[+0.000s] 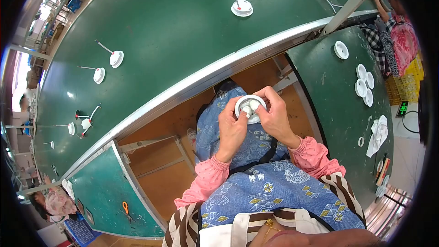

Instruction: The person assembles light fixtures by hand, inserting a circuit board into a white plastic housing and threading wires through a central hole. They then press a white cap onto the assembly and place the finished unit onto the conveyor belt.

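Above my lap I hold a white round light housing [238, 106] with its hollow side toward me. My left hand [232, 130] is closed around its left side, and my right hand [276, 116] grips the right side. Both thumbs, with white coverings on their tips, press into the hollow of the housing. What lies under the thumbs is hidden. Behind the housing is my blue patterned apron [279, 190].
Across the front runs a green conveyor-like table [173, 32] with several white round lights [242, 8] trailing wires. On the right side table [320, 77] are white rings [341, 50] and a cloth [378, 135]. Orange-handled scissors [126, 208] lie lower left. Other people [404, 41] sit nearby.
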Action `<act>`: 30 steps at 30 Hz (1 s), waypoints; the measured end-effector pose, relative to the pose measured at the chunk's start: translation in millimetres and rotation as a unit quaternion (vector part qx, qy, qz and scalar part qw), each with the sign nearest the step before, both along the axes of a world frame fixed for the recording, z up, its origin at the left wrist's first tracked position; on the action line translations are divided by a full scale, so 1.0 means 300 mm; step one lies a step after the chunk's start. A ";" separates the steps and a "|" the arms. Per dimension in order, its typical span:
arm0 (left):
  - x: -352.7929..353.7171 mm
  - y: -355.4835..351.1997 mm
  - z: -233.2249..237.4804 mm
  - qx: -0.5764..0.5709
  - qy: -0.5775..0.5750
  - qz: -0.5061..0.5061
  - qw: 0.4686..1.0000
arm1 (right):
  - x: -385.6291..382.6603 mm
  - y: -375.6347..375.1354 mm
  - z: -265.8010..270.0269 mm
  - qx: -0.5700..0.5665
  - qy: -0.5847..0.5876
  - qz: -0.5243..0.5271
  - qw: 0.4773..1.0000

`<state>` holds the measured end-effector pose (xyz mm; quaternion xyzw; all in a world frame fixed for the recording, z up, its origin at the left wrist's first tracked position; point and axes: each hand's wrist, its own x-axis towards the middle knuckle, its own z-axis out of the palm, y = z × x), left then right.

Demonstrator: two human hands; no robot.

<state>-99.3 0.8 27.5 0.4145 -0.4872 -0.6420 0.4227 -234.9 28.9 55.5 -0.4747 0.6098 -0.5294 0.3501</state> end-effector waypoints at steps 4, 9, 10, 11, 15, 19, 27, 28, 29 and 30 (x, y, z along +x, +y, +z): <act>0.008 0.011 0.030 -0.026 -0.005 0.026 0.999 | -0.006 -0.022 -0.021 0.025 -0.084 0.022 0.996; 0.013 0.036 0.069 -0.094 -0.107 0.090 0.986 | 0.021 -0.031 -0.025 0.014 -0.097 0.041 0.994; 0.012 0.041 0.070 -0.106 -0.112 0.103 0.983 | 0.026 -0.030 -0.029 0.011 -0.095 0.042 0.995; 0.013 0.043 0.064 -0.097 -0.114 0.103 0.983 | 0.028 -0.027 -0.039 0.013 -0.084 0.040 0.996; 0.013 0.022 0.020 -0.061 -0.085 0.103 0.989 | 0.028 -0.037 -0.051 0.031 -0.075 0.041 0.996; 0.016 0.011 0.004 -0.042 -0.055 0.123 0.990 | 0.030 -0.044 -0.029 0.028 -0.124 0.063 0.990; 0.018 0.003 0.006 -0.091 -0.099 0.136 0.982 | 0.021 -0.049 -0.043 -0.033 0.038 0.063 0.997; 0.028 0.001 0.008 -0.110 -0.152 0.140 0.972 | 0.032 -0.047 -0.040 -0.004 0.021 0.060 0.998; 0.032 0.002 0.022 -0.099 -0.127 0.148 0.976 | 0.046 -0.050 -0.031 -0.011 0.029 0.062 0.998; 0.025 0.006 0.007 -0.121 -0.125 0.176 0.969 | 0.053 -0.050 -0.040 -0.002 0.025 0.065 0.998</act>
